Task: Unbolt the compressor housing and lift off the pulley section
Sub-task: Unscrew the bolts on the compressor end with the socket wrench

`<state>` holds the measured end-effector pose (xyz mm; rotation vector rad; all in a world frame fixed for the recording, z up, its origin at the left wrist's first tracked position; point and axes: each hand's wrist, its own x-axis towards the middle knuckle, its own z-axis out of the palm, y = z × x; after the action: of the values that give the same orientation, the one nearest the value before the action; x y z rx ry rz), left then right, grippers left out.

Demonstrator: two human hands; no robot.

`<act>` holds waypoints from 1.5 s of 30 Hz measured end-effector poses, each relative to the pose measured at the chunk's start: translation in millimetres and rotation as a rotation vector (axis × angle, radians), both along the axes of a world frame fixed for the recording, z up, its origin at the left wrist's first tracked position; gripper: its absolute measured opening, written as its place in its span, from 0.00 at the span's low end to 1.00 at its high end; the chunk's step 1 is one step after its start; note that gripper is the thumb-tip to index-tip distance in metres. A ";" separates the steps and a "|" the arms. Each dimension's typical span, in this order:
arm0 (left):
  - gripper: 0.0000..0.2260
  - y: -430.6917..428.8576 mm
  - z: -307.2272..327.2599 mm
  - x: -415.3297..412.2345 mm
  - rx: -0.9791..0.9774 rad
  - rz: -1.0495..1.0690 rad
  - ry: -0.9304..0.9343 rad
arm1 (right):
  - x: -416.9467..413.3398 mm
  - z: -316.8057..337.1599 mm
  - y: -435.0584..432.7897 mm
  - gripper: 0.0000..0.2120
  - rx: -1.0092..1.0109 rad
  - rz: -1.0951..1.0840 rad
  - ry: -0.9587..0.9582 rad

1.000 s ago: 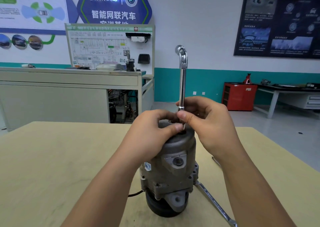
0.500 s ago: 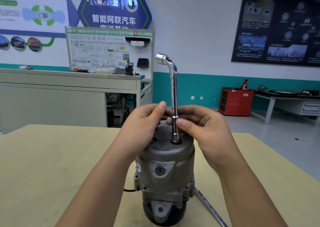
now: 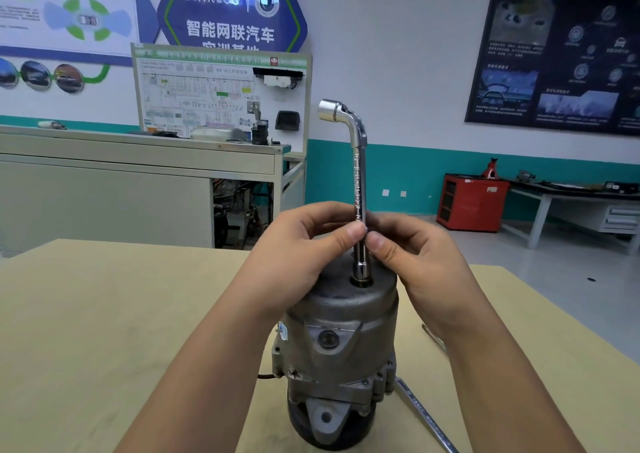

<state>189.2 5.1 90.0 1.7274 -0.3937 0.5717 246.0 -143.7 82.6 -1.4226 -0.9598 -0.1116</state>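
Turned since a second ago, one chrome L-shaped socket wrench (bent head now leftward) stands at frame centre atop one grey cast-metal compressor; left hand and right hand both pinch its shaft.

A: Where can a hand pass?
B: Over the broad beige tabletop left of the upright grey cast-metal compressor; only a thin dark cable pokes out at its base there.
A: And from above?
B: Blocked. The chrome L-shaped socket wrench stands upright in its top, with the left hand and right hand pinching the shaft from either side.
A: The right side?
B: A flat steel spanner lies on the table by the base.
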 end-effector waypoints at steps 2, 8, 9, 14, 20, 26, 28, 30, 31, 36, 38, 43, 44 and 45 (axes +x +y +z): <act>0.06 -2.2 -0.3 1.6 -0.021 0.022 0.012 | 2.1 -1.2 -1.7 0.12 -0.021 0.004 -0.004; 0.11 -6.3 2.1 3.7 -0.062 0.075 0.015 | 6.2 -3.1 -4.0 0.10 -0.033 0.028 0.004; 0.10 -6.9 2.0 4.3 -0.065 0.084 0.016 | 6.3 -3.3 -3.5 0.11 -0.042 0.015 -0.004; 0.14 -8.7 2.7 1.6 -0.004 0.074 0.024 | 6.0 -3.6 -2.7 0.09 -0.007 0.023 0.012; 0.10 -3.7 4.1 -4.6 0.061 0.051 0.075 | 3.8 -4.0 0.8 0.07 0.002 0.002 0.023; 0.07 -2.8 4.5 -4.7 0.090 0.067 0.079 | 2.9 -3.6 -0.5 0.09 -0.077 -0.007 -0.032; 0.04 -3.2 3.9 -4.9 0.094 0.065 0.073 | 2.7 -3.4 -2.1 0.11 -0.103 0.010 -0.033; 0.07 -4.3 3.0 -4.5 0.083 0.084 0.064 | 2.4 -2.8 -4.2 0.13 -0.129 0.011 -0.031; 0.08 -4.8 2.5 -3.8 0.072 0.095 0.059 | 2.6 -2.9 -4.7 0.15 -0.138 0.002 -0.036; 0.06 -7.0 1.1 -0.5 0.039 0.108 0.031 | 3.4 -4.5 -2.8 0.10 -0.093 -0.028 -0.027; 0.06 -6.6 1.2 -0.1 0.031 0.110 0.025 | 3.7 -4.9 -1.7 0.07 -0.083 -0.031 -0.028; 0.15 -6.0 2.1 -1.2 0.057 0.056 0.053 | 4.2 -5.2 -2.1 0.08 -0.074 -0.021 -0.023; 0.15 -5.7 2.2 -1.7 0.054 0.053 0.058 | 4.6 -5.1 -2.1 0.08 -0.068 -0.008 -0.023; 0.13 -5.3 2.0 -1.9 0.054 0.055 0.060 | 5.2 -5.4 -2.3 0.08 -0.062 0.006 -0.021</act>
<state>187.3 -0.2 92.0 1.8072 -0.3226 0.5516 251.2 -145.9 77.2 -1.4783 -0.9916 -0.0930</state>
